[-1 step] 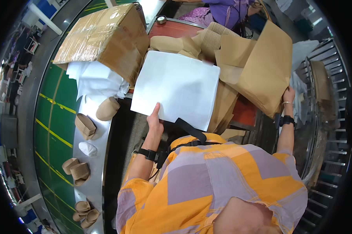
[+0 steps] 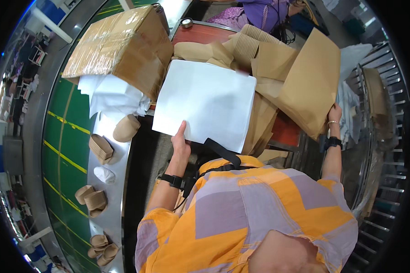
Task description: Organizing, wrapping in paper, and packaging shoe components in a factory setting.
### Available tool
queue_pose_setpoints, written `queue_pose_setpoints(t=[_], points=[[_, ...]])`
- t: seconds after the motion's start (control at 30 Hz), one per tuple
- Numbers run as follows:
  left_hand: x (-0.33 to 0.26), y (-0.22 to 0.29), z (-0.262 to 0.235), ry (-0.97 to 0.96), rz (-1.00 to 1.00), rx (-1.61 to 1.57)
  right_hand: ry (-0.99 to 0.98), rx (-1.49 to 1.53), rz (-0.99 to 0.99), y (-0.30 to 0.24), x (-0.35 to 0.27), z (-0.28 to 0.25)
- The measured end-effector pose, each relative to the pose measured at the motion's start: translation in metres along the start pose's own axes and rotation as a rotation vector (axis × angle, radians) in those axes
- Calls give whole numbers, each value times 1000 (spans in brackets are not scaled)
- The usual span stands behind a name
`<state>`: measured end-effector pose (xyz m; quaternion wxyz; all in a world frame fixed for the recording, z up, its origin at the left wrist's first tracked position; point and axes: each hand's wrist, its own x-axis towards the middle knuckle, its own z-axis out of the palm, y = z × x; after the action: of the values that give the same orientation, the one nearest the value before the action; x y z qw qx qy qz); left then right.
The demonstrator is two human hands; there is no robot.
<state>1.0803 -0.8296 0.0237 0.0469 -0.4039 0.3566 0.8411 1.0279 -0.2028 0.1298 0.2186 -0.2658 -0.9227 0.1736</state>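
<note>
My left hand (image 2: pixel 181 144) pinches the near edge of a large white sheet (image 2: pixel 207 102) that lies flat over a pile of brown paper. My right hand (image 2: pixel 335 113) grips the lower right edge of a big brown paper sheet (image 2: pixel 311 82), which stands tilted up at the right of the pile. More folded brown paper and corrugated pieces (image 2: pixel 246 45) lie behind the white sheet. Each of my wrists carries a black band. My orange and lilac shirt (image 2: pixel 259 209) fills the lower middle of the view.
A taped cardboard box (image 2: pixel 116 48) sits at the upper left on white sheets (image 2: pixel 111 98). Brown moulded cups (image 2: pixel 100 148) lie along a green conveyor belt (image 2: pixel 61 136) at the left. A metal wire rack (image 2: pixel 382 118) stands at the right. Another person in purple (image 2: pixel 264 11) is at the top.
</note>
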Motion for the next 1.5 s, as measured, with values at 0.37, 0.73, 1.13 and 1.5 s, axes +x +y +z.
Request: queue_pose_setpoints(t=[0.37,0.73,1.13,1.5], points=[[6,23,-10,3,52,49,80,97,-751,-182,-159,-1],[76,104,19,-43,887,1175,-568,619,-136,-231,-219,119],[85,128,53,-318,681,1364,-566,474,407,-266,-223,130],[0,172,19,-439,535,844,-575,813,-32,-273,-229,116]])
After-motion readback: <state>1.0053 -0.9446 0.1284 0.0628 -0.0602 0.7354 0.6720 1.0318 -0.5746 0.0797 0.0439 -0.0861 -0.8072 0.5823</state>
